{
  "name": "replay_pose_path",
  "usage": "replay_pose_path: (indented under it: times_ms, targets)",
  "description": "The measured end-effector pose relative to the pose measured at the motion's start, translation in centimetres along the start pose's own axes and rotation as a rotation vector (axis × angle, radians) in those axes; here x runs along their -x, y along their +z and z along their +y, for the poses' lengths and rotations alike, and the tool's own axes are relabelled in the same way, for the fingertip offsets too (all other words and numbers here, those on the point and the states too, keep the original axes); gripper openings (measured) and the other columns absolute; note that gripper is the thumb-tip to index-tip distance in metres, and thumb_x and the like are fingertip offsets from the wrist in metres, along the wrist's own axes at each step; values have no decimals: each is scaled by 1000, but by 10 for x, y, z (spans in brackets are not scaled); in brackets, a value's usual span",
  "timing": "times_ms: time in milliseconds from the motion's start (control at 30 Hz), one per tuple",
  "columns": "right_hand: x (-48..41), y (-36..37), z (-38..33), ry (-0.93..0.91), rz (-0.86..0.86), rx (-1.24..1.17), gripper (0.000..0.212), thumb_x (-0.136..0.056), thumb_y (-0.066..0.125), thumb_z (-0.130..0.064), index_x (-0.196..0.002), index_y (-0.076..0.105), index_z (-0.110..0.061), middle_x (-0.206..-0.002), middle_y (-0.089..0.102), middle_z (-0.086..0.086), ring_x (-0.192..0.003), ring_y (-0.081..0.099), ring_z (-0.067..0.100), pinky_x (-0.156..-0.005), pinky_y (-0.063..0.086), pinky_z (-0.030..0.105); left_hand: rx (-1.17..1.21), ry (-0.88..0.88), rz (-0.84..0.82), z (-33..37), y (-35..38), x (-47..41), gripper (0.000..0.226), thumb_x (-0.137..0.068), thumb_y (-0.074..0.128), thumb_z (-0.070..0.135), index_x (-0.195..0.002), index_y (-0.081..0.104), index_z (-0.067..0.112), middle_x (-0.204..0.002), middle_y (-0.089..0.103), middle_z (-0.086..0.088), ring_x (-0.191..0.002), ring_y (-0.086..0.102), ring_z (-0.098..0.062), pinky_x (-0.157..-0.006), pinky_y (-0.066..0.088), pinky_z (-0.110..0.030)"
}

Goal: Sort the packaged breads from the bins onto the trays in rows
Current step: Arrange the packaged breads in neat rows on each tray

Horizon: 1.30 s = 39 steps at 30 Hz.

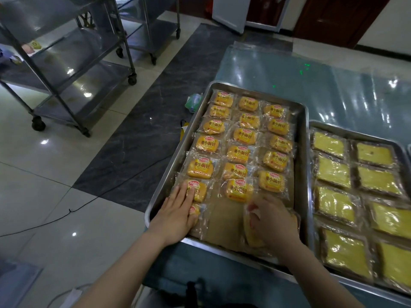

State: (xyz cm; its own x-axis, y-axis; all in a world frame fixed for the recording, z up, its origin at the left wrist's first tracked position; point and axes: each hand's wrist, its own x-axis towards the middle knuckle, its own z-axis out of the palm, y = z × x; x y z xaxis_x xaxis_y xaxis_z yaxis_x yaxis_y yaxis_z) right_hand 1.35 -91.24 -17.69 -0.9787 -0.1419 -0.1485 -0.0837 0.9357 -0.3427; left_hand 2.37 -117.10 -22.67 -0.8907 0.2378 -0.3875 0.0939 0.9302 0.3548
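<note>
The bench (333, 90), covered in a glossy blue sheet, was seen extending ahead of and to the right of both hands. A steel tray (303, 152) lay on it directly under the hands, lined with brown paper. A second tray (315, 125) sat just to the right of the right hand, filled with flat yellow packaged slices (332, 172) in rows. Ahead of the hands, packaged breads (241, 135) were laid out in three rows on the first tray. The left hand (178, 214) was laid flat, fingers spread, on the nearest breads of the left row, pressing rather than gripping. The right hand (272, 221) was curled down over one wrapped bread (253, 238) at the tray's near right corner, fingers closed on its wrapper.
</note>
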Motion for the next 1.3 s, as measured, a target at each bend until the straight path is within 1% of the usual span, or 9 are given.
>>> replay_pose_path:
  times_ms: [167,300,400,500,667,833,967,1167,1300]
  targets:
    - [11,2,19,143,-96,209,47,-88,46,-52,-127,45,-26,-127,51,-2,-117,44,22,-91,39,35,9,-12,-37,-1,0,-3,71,-97,20,49,-134,-36,26,-143,-42,4,-130,-38,-17,-112,-7,-40]
    - [10,1,19,126,-103,212,34,-89,46,-45,-119,50,-30,-119,58,-5,-111,46,21,-86,40,35,37,-21,29,4,0,-2,75,-97,27,46,-133,-36,28,-145,-40,2,-132,-35,-19,-111,-8,-40]
    - [11,-7,23,142,-20,79,14,-90,51,-36,-100,58,-29,-103,61,-8,-101,49,18,-80,43,32,50,28,253,18,-5,1,75,-94,44,38,-148,-7,29,-154,-20,0,-140,-21,-19,-113,-4,-38]
    - [11,-12,28,180,103,-61,4,-91,55,-26,-90,59,-25,-96,54,-7,-88,48,13,-72,39,28,83,180,406,47,-15,-4,50,-87,58,32,-135,42,27,-146,34,3,-136,30,-18,-108,25,-32]
    - [13,-12,45,272,184,-174,5,-94,55,-23,-93,59,-20,-97,51,-4,-72,46,5,-67,36,24,10,254,86,117,-1,-23,35,-88,56,40,-118,53,22,-120,57,-1,-102,56,-19,-84,49,-35]
    - [22,-13,63,324,297,-266,12,-94,53,-14,-98,64,-17,-96,56,-2,-78,51,14,-66,37,27,-8,273,-45,144,32,-33,72,-85,62,29,-144,22,20,-152,16,-5,-131,32,-28,-97,42,-39]
    - [28,-12,67,318,253,-304,30,-91,47,-3,-105,68,-20,-101,48,-6,-86,51,16,-72,43,28,-68,303,-135,140,37,-39,85,-86,62,34,-149,5,27,-157,-8,-1,-143,1,-25,-107,29,-44]
    - [27,-20,74,355,222,-446,43,-88,44,7,-89,65,-30,-101,50,-8,-81,49,3,-62,36,14,-112,367,-171,114,20,-38,84,-83,56,4,-146,14,39,-156,-15,4,-142,-15,-21,-112,-5,-43]
    - [25,-22,79,421,231,-556,43,-90,44,4,-88,64,-34,-98,60,-6,-79,55,4,-55,39,18,-79,391,-196,96,11,-29,80,-79,53,-6,-141,28,39,-155,-9,9,-141,-16,-16,-110,-13,-40]
